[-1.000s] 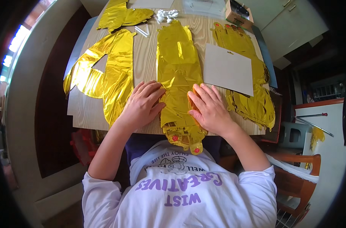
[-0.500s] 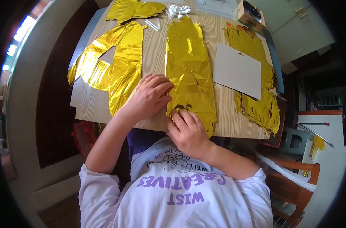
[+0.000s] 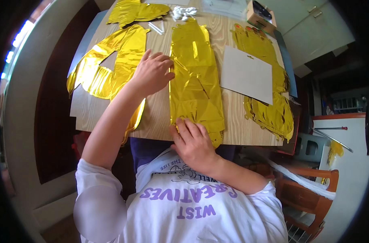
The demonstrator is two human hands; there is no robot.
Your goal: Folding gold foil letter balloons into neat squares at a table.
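Note:
A long, flat gold foil balloon (image 3: 196, 81) lies uninflated down the middle of the table, with creases across it. My left hand (image 3: 153, 73) is at its left edge, about halfway up, fingers spread and slightly bent with the tips touching the foil. At the near left corner, my right hand (image 3: 194, 139) has its thumb and fingers closed on the balloon's edge. Beside my left forearm lies another gold foil balloon (image 3: 129, 48), shaped like a four, its lower part partly hidden by that arm.
A white card (image 3: 247, 75) rests partly over more gold foil (image 3: 269, 109) at the right. Another foil piece (image 3: 138, 11), white straws (image 3: 156, 27) and a small white pile (image 3: 183, 13) are at the far side. An open box (image 3: 261, 17) stands at the far right corner.
My left hand has slid away from me along the balloon's left edge. The near part of the balloon looks flatter. My right hand stays near the same corner.

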